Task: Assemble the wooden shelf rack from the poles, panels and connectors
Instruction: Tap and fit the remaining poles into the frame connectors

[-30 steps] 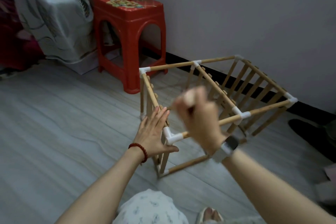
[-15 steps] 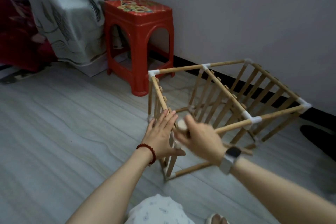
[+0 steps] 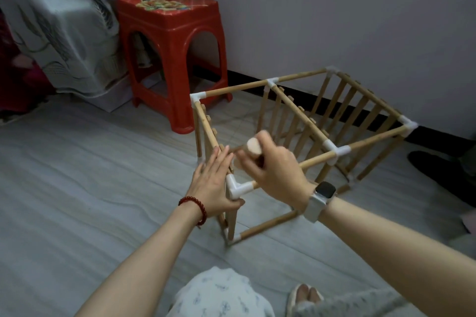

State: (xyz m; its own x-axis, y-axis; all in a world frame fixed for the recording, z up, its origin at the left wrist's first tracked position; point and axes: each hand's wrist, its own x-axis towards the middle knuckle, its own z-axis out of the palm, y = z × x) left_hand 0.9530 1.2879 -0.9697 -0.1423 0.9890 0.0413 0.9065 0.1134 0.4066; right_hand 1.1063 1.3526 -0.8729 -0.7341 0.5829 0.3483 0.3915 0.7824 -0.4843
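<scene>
The wooden rack (image 3: 304, 121) stands on the floor, built of bamboo poles, slatted panels and white plastic connectors. My left hand (image 3: 215, 183) lies flat, fingers straight, against the near slatted side, its thumb under the near white corner connector (image 3: 238, 186). My right hand (image 3: 273, 170) hovers just above that corner, gripping a short wooden mallet-like piece (image 3: 253, 146) whose round pale end points up. What lies lower in that fist is hidden.
A red plastic stool (image 3: 175, 41) stands behind the rack near the wall. A grey patterned cloth (image 3: 61, 26) hangs at the back left. A dark shoe (image 3: 438, 175) lies at the right. My knees and a slippered foot (image 3: 304, 296) are at the bottom.
My right hand swung down to the near corner connector half a second ago and has now lifted slightly with the wooden piece. My left hand stayed pressed on the rack's side.
</scene>
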